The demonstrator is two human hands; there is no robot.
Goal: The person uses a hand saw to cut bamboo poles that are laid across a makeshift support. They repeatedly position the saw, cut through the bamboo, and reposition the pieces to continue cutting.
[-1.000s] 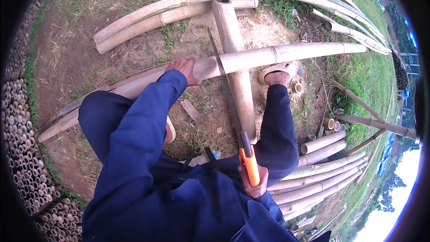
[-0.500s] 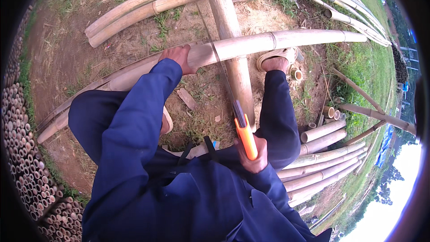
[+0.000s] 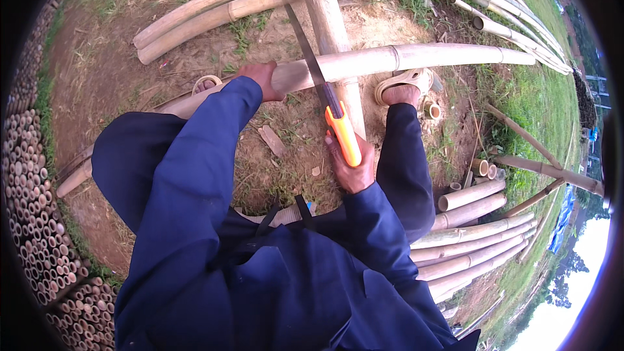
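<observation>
Head view, right hand [image 3: 356, 172] gripping orange-handled saw [image 3: 345, 136], blade [image 3: 299, 34] across bamboo pole [image 3: 422, 56], left hand [image 3: 260, 80] clasping bamboo pole beside blade, bamboo crosspiece [image 3: 330, 26] beneath

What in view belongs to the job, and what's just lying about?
In use:
saw, in the right grip
bamboo pole, under the left grip
thick bamboo piece beneath the pole

Seemingly lying about:
flat scrap
short bamboo ring by the right shoe
poles at lower right
stacked bamboo at left
</observation>
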